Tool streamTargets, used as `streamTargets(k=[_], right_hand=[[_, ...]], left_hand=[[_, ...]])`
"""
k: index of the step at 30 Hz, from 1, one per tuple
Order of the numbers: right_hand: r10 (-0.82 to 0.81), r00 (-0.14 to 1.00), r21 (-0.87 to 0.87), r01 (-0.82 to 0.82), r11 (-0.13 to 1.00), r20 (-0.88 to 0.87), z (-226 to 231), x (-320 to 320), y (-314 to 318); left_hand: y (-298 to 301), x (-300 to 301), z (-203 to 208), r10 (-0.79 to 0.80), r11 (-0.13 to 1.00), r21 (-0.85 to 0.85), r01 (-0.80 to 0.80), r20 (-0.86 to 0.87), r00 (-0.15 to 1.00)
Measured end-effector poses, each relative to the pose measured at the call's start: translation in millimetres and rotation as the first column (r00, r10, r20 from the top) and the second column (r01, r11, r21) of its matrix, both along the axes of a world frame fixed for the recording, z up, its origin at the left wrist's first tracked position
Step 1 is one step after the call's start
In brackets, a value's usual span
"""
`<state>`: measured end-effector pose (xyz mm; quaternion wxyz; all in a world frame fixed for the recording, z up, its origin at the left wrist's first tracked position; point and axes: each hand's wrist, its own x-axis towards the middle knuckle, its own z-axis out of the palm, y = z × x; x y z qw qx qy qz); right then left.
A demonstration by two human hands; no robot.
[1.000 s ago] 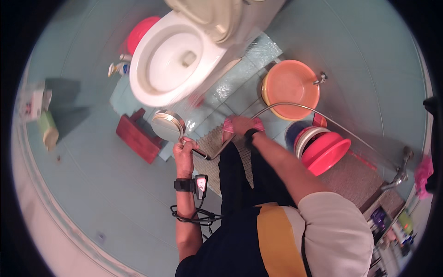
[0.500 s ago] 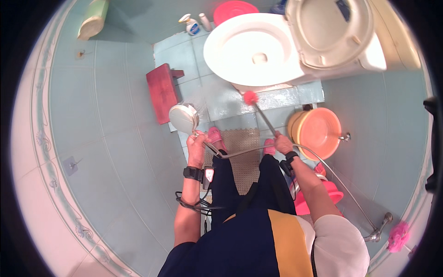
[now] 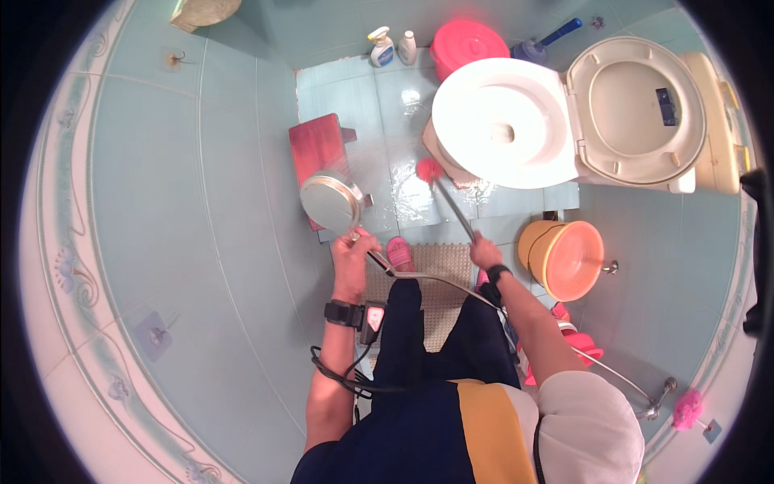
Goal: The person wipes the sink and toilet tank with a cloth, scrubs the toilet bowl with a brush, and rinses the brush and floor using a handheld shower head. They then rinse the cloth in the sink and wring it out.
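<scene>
My left hand [image 3: 351, 252] is closed round the handle of a round, silver-rimmed shower head [image 3: 331, 201], which sprays water ahead over the wet tiles. From its handle a metal hose [image 3: 435, 279] runs across my legs to the wall tap at the lower right. In my right hand [image 3: 485, 252] is the grey stick of a toilet brush [image 3: 456, 211]. Its red bristle head is down beside the base of the white toilet [image 3: 484, 121], whose lid and seat are up. My fingers wrap both handles.
A red wooden stool [image 3: 315, 147] stands by the left wall. Behind are a spray bottle [image 3: 381, 48], a white bottle [image 3: 407, 48], a pink lidded bin [image 3: 469, 47] and a blue-handled plunger [image 3: 556, 34]. An orange bucket [image 3: 542, 252] stands right, above pink basins [image 3: 582, 345]. A mat [image 3: 446, 323] lies underfoot.
My view has shifted, so the toilet and bin sit lower and further right. The brush head has moved from in front of the toilet to against its base. Both grips are unchanged.
</scene>
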<state>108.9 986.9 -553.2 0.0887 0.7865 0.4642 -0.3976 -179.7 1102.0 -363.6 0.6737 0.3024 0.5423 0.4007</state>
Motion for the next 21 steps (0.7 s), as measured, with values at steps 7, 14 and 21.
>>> streamTargets(k=[7,14,21], right_hand=[[-0.049,0.995,0.111,0.059,0.992,-0.091,11.7,-1.2,-18.8],[-0.136,0.98,0.082,0.149,0.985,-0.145,-16.0,-39.4,111.1],[-0.043,0.987,0.188,0.072,0.98,-0.153,-9.1,-85.7,227.8]], left_hand=[[13.1,8.0,27.7,0.103,0.992,0.05,-0.117,0.228,0.968],[17.5,3.7,31.9,0.13,0.986,0.064,-0.151,0.256,0.958],[55.9,13.0,46.4,0.238,0.971,-0.013,-0.24,0.205,0.949]])
